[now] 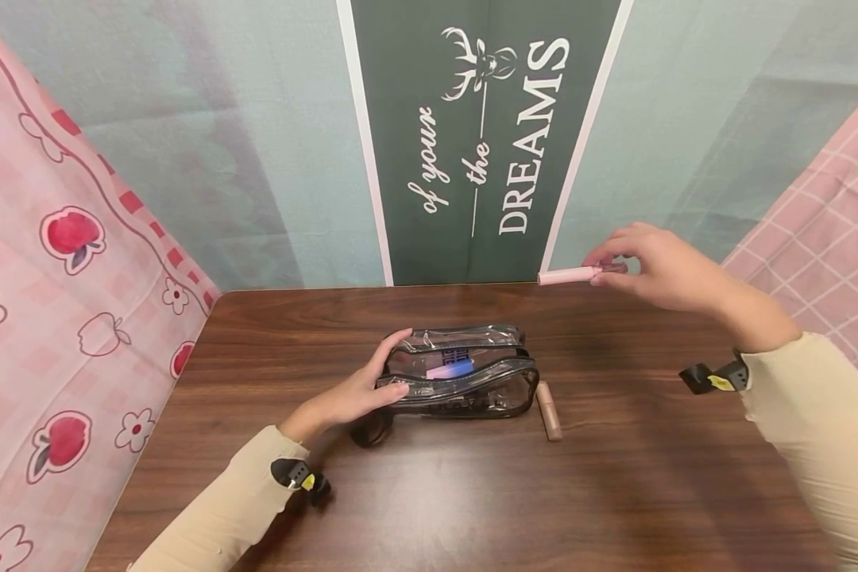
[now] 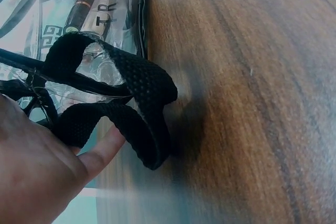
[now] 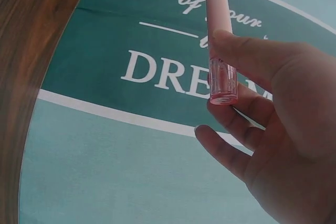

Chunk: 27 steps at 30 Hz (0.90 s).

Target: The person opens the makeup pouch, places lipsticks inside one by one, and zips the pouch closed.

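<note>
In the head view my right hand (image 1: 661, 266) is raised above the table's back right and pinches a lip gloss tube (image 1: 568, 276). The right wrist view shows its long pink cap and clear reddish base (image 3: 223, 80) between thumb and fingers. My left hand (image 1: 353, 393) holds the left end of a clear, black-trimmed zip pouch (image 1: 500, 397), thumb on its front rim and a finger at its back rim. The pouch's top gapes, and several cosmetic items (image 2: 81, 9) lie inside. Its black strap loop (image 2: 142, 77) hangs beside my left hand.
A small beige-pink tube (image 1: 549, 411) lies on the brown wooden table (image 1: 429, 492), just right of the pouch. Behind the table's back edge hangs a green printed cloth (image 1: 429, 246). Pink cloths stand at the left (image 1: 114, 318) and right (image 1: 829, 222).
</note>
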### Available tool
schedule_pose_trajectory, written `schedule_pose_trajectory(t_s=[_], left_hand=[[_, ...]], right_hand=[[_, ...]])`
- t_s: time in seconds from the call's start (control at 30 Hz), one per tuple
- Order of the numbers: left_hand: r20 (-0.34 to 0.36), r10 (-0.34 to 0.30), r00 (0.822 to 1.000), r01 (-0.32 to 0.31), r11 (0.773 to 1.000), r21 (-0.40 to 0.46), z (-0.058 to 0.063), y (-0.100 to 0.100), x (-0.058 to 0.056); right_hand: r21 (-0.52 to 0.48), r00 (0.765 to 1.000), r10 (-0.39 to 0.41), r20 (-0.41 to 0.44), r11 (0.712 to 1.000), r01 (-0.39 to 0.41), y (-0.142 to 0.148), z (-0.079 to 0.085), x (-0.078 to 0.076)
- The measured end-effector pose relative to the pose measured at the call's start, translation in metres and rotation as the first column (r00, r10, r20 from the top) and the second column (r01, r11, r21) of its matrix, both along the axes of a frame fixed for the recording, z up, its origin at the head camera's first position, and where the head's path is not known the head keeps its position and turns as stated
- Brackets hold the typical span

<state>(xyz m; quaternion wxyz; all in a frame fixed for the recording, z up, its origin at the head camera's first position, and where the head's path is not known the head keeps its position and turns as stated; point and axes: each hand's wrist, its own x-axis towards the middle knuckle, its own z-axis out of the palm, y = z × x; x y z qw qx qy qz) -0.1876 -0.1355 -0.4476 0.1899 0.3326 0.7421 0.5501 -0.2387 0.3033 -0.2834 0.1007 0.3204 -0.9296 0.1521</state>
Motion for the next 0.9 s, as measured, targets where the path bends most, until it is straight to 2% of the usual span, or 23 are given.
schedule_pose_trajectory(t_s=[0.2, 0.43, 0.9], left_hand=[[0.009, -0.004, 1.0, 0.004, 1.0, 0.018, 0.001, 0.0, 0.001], [0.017, -0.008, 1.0, 0.008, 1.0, 0.012, 0.001, 0.0, 0.002], [0.023, -0.012, 1.0, 0.012, 1.0, -0.002, -0.001, -0.002, 0.003]], right_hand=[[0.009, 1.0, 0.009, 0.014, 1.0, -0.009, -0.002, 0.005, 0.005], [0.024, 0.996, 0.042, 0.077, 0.999, -0.044, -0.014, 0.008, 0.015], [0.005, 0.987, 0.134, 0.089, 0.991, -0.135, -0.044, -0.001, 0.026]])
